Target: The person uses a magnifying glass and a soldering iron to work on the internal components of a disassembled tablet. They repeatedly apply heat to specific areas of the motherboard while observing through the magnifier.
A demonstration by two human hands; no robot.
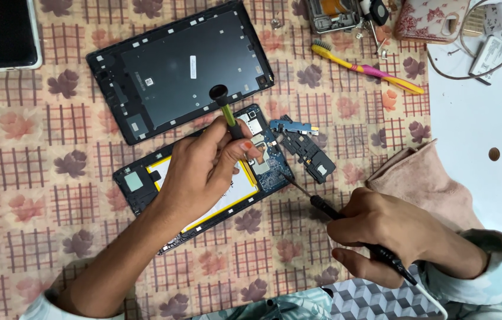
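**Both hands on tools over the opened tablet**

Your left hand (203, 169) has a closed grip on a green-handled screwdriver (227, 112), held upright over the opened tablet (144, 184) lying on the patterned bench (37, 178). Your right hand (384, 228) is wrapped around a black corded probe (328, 208), its thin tip reaching the blue circuit board (274, 172) at the tablet's right end. The removed back cover (174, 65) lies just above; small black parts (307, 151) sit just beside the board. A yellow toothbrush (363, 68) lies further off.

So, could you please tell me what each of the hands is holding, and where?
Left hand: green-handled screwdriver, gripped low on its shaft. Right hand: black soldering iron, held mid-handle.
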